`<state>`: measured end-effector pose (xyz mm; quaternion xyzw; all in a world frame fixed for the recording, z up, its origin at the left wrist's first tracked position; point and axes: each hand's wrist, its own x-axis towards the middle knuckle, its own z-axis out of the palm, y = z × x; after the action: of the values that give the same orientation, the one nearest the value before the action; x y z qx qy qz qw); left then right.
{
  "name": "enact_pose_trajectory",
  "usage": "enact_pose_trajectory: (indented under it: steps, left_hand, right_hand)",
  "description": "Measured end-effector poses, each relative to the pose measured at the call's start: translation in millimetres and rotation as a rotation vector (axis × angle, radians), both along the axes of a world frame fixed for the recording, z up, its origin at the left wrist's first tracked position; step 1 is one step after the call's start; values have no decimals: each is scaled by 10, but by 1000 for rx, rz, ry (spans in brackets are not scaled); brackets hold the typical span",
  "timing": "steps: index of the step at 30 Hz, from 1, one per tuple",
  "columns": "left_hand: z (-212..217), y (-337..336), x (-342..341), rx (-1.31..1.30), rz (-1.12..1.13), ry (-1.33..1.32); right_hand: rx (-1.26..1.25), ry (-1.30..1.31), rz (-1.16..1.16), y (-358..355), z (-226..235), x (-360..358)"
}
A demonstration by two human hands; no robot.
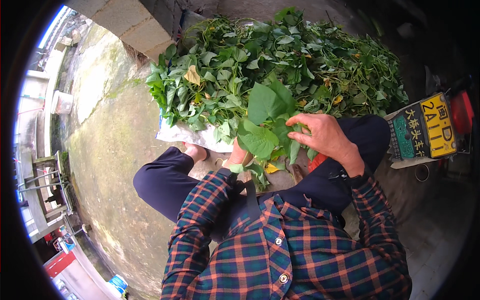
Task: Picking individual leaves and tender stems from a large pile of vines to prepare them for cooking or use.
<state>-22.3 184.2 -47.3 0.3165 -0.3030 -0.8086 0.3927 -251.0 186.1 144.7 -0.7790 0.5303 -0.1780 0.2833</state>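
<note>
A bunch of leafy green stems [260,140] with broad heart-shaped leaves stands up in front of my lap. Behind its lower leaves, my left hand [238,157] is closed around the bunch, its fingers mostly hidden. My right hand [327,139] is at the bunch's right side; its thumb and forefinger are stretched out and apart, close to the leaves. I cannot make out anything between them. Beyond my hands lies a large heap of leafy vines [280,65], mostly green with a few yellowed leaves.
The heap rests on a white sheet [202,136]. A concrete pillar [132,30] rises at the far left. On the right are a yellow licence plate [434,126] and a red object [461,112]. Something red [316,161] shows under my right hand. Mossy concrete floor [110,175] extends left.
</note>
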Motion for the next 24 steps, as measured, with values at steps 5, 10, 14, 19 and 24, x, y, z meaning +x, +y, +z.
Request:
enact_pose_trajectory:
  steps: [5, 10, 14, 19, 24]
  left_hand:
    - [-368, 21, 157, -616, 105, -653]
    - [7, -54, 35, -451, 220, -594]
    - [-48, -94, 60, -435, 203, -523]
    - [-184, -83, 92, -563, 145, -663]
    - [-115, -153, 98, -337, 50, -619]
  right_hand:
    - [132, -42, -117, 156, -190, 95]
    - [115, 48, -216, 236, -411, 112]
    - [45, -3, -144, 282, -548, 107]
    - [332, 57, -34, 259, -450, 189]
    - [238, 89, 67, 333, -664, 211]
